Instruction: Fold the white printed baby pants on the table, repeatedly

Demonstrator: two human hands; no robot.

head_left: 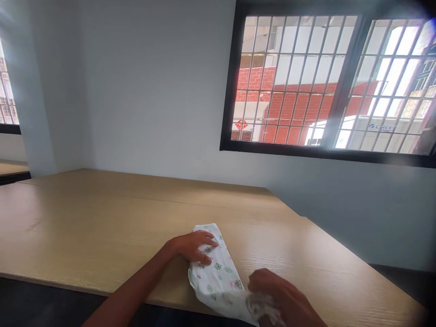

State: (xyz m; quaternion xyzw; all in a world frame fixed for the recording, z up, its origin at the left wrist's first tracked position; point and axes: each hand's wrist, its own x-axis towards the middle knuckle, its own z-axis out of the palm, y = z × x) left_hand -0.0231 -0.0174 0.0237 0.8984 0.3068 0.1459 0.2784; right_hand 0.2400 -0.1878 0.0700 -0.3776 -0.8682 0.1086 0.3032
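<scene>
A small white cloth with little printed patterns lies folded on the light wooden table, near its front edge. My left hand rests flat on the far end of the cloth, fingers stretched out and pressing it down. My right hand is at the near end, fingers closed round a bunched part of the cloth that looks blurred. The cloth's near corner hangs over the table edge.
The table reaches back to a white wall. A large barred window with a black frame sits high on the right, red brick outside. A second window shows at the far left. Dark floor lies beyond the table's right edge.
</scene>
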